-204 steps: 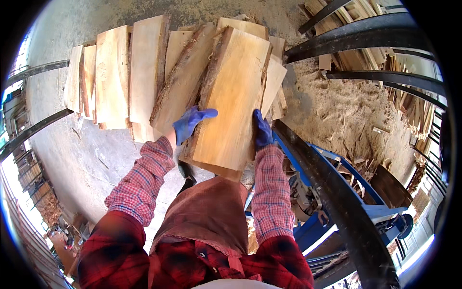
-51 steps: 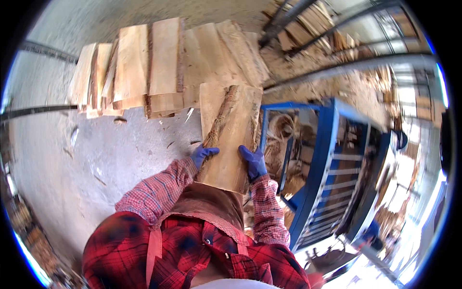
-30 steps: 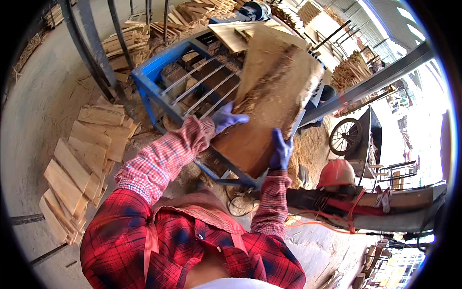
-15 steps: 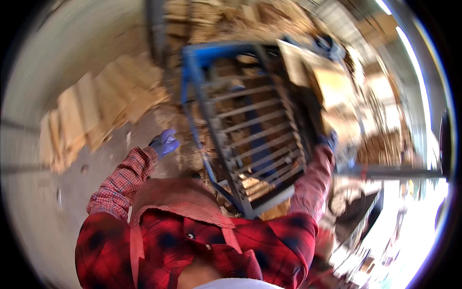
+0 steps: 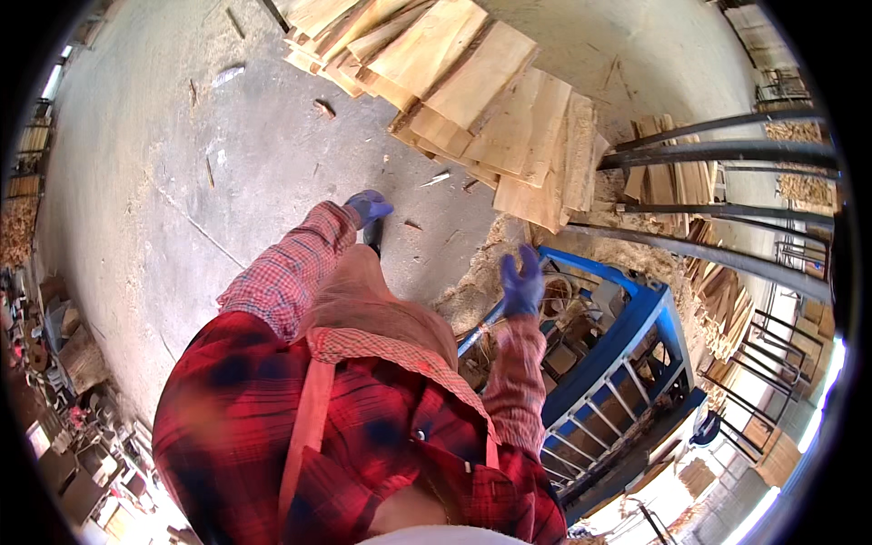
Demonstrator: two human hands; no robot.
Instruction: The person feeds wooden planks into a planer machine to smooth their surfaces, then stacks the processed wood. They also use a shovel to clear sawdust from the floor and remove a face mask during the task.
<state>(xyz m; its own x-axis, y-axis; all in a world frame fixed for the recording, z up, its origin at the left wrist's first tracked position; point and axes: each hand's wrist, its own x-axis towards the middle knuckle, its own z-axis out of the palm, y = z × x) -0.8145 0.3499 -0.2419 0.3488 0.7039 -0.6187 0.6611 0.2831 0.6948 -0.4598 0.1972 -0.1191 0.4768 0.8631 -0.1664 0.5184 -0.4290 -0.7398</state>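
Observation:
Both my hands wear blue-purple gloves. My left hand (image 5: 368, 207) hangs above the concrete floor in front of me, fingers loosely bent, with nothing visible in it. To its right, my right hand (image 5: 522, 282) is raised with fingers apart, holding nothing. It is over the near left corner of a blue metal machine frame (image 5: 647, 313) with pale bars; whether it touches the frame I cannot tell. Ahead of both hands, a spread pile of flat wooden boards (image 5: 481, 82) lies on the floor, its boards overlapping in a slanting row.
Dark metal bars (image 5: 727, 154) stick out at the right, beside more stacked boards (image 5: 670, 182). Sawdust (image 5: 486, 268) and wood scraps (image 5: 324, 109) lie on the concrete floor (image 5: 263, 173). Mixed clutter (image 5: 86, 445) sits at the lower left.
My view has swung left, so the blue machine now appears lower right and the boards ahead. My right hand has left the machine's far right side and is now raised, fingers apart.

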